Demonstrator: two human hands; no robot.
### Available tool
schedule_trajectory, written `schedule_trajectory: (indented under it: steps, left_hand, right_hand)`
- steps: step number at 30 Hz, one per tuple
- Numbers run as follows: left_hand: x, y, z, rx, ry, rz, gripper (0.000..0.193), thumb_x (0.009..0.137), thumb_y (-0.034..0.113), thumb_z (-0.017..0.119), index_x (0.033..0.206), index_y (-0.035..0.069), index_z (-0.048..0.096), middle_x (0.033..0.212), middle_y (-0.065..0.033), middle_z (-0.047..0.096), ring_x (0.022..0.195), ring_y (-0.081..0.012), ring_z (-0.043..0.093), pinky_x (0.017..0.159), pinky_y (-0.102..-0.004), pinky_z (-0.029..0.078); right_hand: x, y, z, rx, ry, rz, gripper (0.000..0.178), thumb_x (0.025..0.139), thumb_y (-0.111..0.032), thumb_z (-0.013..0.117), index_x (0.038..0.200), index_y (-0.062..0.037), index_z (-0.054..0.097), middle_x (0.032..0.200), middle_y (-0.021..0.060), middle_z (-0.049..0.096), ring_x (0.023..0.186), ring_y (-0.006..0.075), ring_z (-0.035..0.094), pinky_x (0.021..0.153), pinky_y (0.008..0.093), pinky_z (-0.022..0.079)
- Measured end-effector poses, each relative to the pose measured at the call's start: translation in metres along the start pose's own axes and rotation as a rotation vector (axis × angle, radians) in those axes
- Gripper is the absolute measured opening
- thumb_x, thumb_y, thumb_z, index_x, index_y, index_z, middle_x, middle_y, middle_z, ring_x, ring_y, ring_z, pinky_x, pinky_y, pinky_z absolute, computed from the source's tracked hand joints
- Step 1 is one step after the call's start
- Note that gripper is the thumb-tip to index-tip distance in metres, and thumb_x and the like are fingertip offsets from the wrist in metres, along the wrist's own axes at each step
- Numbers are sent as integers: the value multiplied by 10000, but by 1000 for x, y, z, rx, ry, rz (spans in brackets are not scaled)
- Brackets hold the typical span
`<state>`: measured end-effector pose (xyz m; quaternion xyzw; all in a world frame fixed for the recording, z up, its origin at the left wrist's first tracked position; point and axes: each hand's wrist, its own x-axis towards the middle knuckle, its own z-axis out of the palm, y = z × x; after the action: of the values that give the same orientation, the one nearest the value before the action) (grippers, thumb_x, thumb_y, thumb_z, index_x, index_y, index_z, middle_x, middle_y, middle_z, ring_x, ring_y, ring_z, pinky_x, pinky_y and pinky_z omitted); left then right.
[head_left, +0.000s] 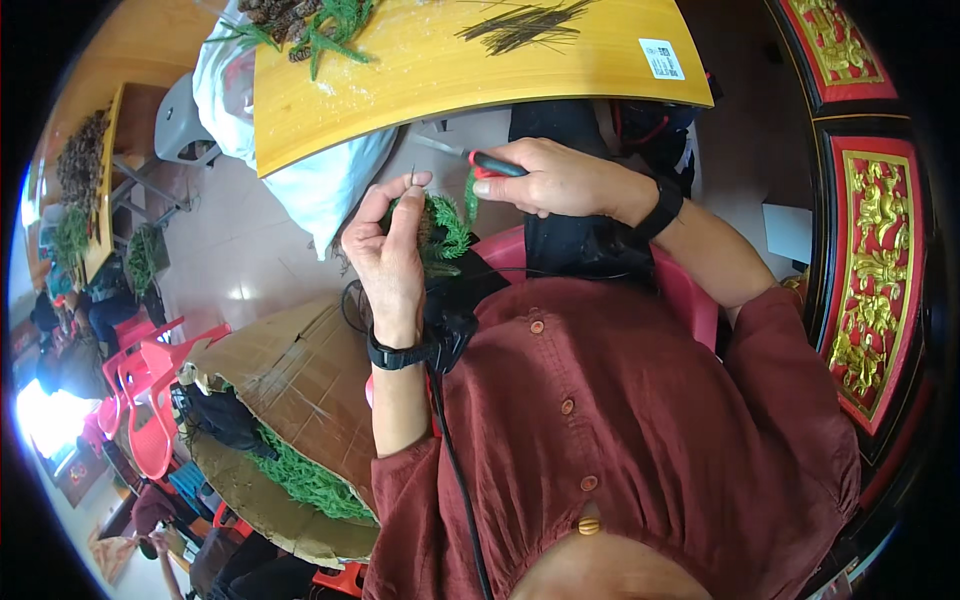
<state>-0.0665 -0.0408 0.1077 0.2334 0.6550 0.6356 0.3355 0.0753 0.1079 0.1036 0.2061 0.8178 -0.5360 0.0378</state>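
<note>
My left hand [385, 245] is raised in front of me, thumb and fingers pinched on a thin dark wire stem of an artificial pine sprig [450, 232]. The green sprig hangs beside the palm, with something brown partly hidden among its needles. To the right, my right hand [568, 180] is closed around pliers [497, 164] with red and black handles. Their metal jaws point left, above my left fingertips and apart from the wire. A strand of green needles [471, 196] hangs just below the pliers' handles; whether my right fingers touch it, I cannot tell.
On the yellow table [420, 60] ahead lie brown wires [525, 28], pine cones [272, 14] and green sprigs [335, 35]. A white bag [335, 190] hangs below its left edge. Left of me stands a cardboard box [290, 350] of greenery [305, 482]. Red chairs [155, 400] stand beyond.
</note>
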Motion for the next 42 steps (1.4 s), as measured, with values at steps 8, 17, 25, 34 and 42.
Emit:
schedule_trajectory:
  steps: [8, 17, 25, 34, 42]
  left_hand:
    - [-4, -9, 0, 107, 45, 88, 112, 879, 46, 613, 928, -3, 701, 738, 51, 522, 627, -25, 423, 570, -181, 318]
    - [-4, -12, 2, 326, 68, 262, 109, 862, 28, 627, 928, -43, 678, 755, -10, 549, 693, -72, 479, 637, -215, 395]
    - [-6, -15, 0, 158, 40, 83, 119, 874, 55, 618, 933, -31, 674, 788, -18, 607, 718, -67, 525, 657, -210, 423]
    - [1, -20, -9, -301, -164, -379, 171, 930, 113, 542, 973, -6, 657, 827, -11, 640, 715, -57, 564, 648, -195, 446]
    - [2, -42, -22, -288, -140, -255, 164, 940, 87, 538, 1048, -1, 625, 865, -10, 635, 729, -60, 559, 675, -206, 458]
  right_hand:
    - [-16, -2, 10, -5, 91, -15, 407, 877, -354, 569, 969, 41, 607, 813, 264, 617, 818, 415, 609, 723, 446, 473]
    - [-15, -7, 16, -172, 111, -53, 372, 873, -315, 574, 872, 56, 598, 799, 270, 620, 802, 442, 610, 731, 478, 486]
    - [-14, -3, 21, -261, 179, -57, 332, 848, -276, 605, 826, 55, 595, 755, 280, 616, 744, 445, 617, 686, 486, 507]
    - [-2, -8, 28, -944, 467, -71, 134, 737, -118, 619, 797, -27, 542, 737, 136, 600, 700, 327, 641, 633, 459, 492]
    - [10, -21, 28, -1155, 536, -200, 170, 735, -147, 610, 847, -26, 570, 797, 128, 611, 821, 269, 637, 694, 409, 491]
